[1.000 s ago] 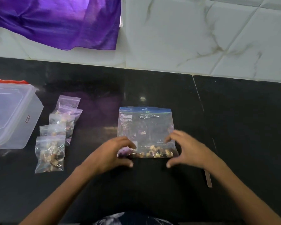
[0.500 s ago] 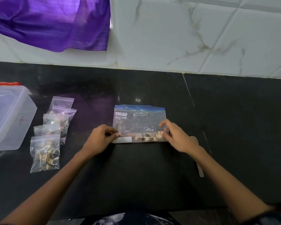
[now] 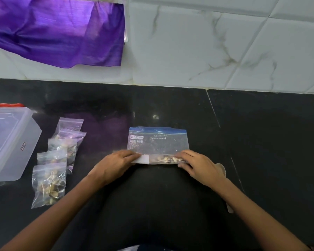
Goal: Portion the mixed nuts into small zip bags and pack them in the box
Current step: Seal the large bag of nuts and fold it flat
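A large clear zip bag with a blue seal strip [image 3: 158, 142] lies flat at the middle of the black stone counter [image 3: 261, 142], its sealed edge toward the wall and its near edge folded up into a narrow roll. The mixed nuts [image 3: 166, 159] sit bunched inside that roll, toward its right half (a white label patch shows at its left end). The left hand [image 3: 114, 164] grips the left end of the roll, fingers curled over it. The right hand [image 3: 199, 165] grips the right end, fingers laid along the fold with the thumb underneath at the near side.

Left of the large bag, well apart from it, a row of small clear zip bags filled with nuts [image 3: 56, 160] lies overlapping on the counter, the nearest one [image 3: 48, 185] fullest in view. Just beside them, at the left edge, stands a translucent plastic box with a red clasp [image 3: 11, 142]. A pale flat stick [image 3: 225, 187] lies partly hidden under the right forearm. Behind the counter rises a white marbled tile wall [image 3: 216, 48], with a purple cloth [image 3: 58, 29] hanging at upper left.
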Motion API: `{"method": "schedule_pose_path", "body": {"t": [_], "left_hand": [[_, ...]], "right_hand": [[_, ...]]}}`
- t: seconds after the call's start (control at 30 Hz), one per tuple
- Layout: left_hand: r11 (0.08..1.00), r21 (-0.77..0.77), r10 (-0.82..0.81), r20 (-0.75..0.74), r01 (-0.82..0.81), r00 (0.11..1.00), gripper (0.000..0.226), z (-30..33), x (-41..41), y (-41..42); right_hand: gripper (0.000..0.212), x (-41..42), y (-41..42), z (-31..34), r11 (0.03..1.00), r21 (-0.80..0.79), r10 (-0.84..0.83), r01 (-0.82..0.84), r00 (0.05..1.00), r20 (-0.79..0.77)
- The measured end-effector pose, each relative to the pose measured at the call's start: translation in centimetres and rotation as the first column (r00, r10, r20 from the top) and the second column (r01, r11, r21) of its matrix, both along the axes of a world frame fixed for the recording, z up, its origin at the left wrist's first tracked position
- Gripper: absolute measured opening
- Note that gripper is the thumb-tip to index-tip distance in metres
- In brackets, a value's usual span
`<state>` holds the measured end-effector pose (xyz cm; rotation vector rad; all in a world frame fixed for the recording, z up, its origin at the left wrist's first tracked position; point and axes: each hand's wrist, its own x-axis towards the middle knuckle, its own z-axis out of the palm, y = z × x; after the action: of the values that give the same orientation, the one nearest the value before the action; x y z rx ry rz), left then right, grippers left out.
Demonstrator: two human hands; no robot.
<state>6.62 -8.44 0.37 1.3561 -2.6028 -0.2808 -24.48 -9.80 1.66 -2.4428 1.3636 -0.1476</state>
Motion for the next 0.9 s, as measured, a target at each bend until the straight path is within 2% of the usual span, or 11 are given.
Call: {"method": "schedule_pose_path", "body": {"t": [0.1, 0.17, 0.2, 0.27, 0.3, 0.37, 0.43, 0.53, 0.6, 0.73, 0.9], "left_hand": [[0.955, 0.235, 0.234, -0.234, -0.179, 0.944, 0.020, 0.4, -0.6, -2.5], [0.892, 0.302, 0.398, -0.176, -0.335, 0.900, 0.021, 0.4, -1.2, -3.5], [0.863, 0.270, 0.471, -0.122, -0.428, 0.874, 0.021, 0.3, -1.7, -3.6], [0.831, 0.073, 0.556, -0.066, -0.551, 0.829, 0.025, 0.7, -3.1, -3.3], [0.856, -0.032, 0.512, -0.080, -0.516, 0.855, 0.028, 0.8, -3.8, -2.8], [0.941, -0.152, 0.289, -0.102, -0.302, 0.952, 0.028, 0.5, -4.5, -1.8], [0.972, -0.139, 0.179, -0.093, -0.190, 0.980, 0.030, -0.1, -4.1, -1.3], [0.985, -0.056, 0.166, -0.011, -0.166, 0.986, 0.042, -0.4, -3.0, -1.1], [0.983, 0.023, 0.182, -0.016, -0.181, 0.983, 0.035, -0.3, -2.8, -2.1], [0.904, 0.305, 0.367, -0.191, -0.300, 0.911, 0.023, 1.1, -3.1, -6.3], [0.787, 0.298, 0.596, -0.140, -0.540, 0.791, 0.022, 1.1, -3.5, -9.8]], "right_hand": [[0.027, 0.8, -2.7, 0.6, 0.978, 0.187, -0.111, 0.094, 0.990, 0.083], [0.028, 1.3, -3.9, 0.4, 0.964, 0.227, -0.165, 0.141, 0.982, 0.089], [0.026, 1.6, -4.2, 0.0, 0.965, 0.199, -0.193, 0.169, 0.975, 0.107], [0.021, 2.3, -4.2, -0.6, 0.977, 0.031, -0.214, 0.212, 0.966, 0.148], [0.018, 2.6, -4.0, -0.8, 0.974, -0.098, -0.192, 0.205, 0.974, 0.123], [0.014, 2.8, -3.3, -1.3, 0.933, -0.338, -0.121, 0.120, 0.992, 0.018], [0.019, 2.4, -2.7, -1.5, 0.906, -0.420, -0.072, 0.044, 0.996, -0.052], [0.041, 1.6, -2.3, -1.5, 0.933, -0.361, -0.057, -0.001, 0.987, -0.150], [0.032, 1.7, -3.0, -1.2, 0.938, -0.346, -0.079, 0.033, 0.989, -0.122], [0.016, 2.6, -5.8, 0.0, 0.965, -0.250, -0.095, 0.084, 0.995, -0.034], [0.032, 4.4, -8.8, -0.3, 0.975, -0.152, -0.175, 0.160, 0.981, -0.087]]}}
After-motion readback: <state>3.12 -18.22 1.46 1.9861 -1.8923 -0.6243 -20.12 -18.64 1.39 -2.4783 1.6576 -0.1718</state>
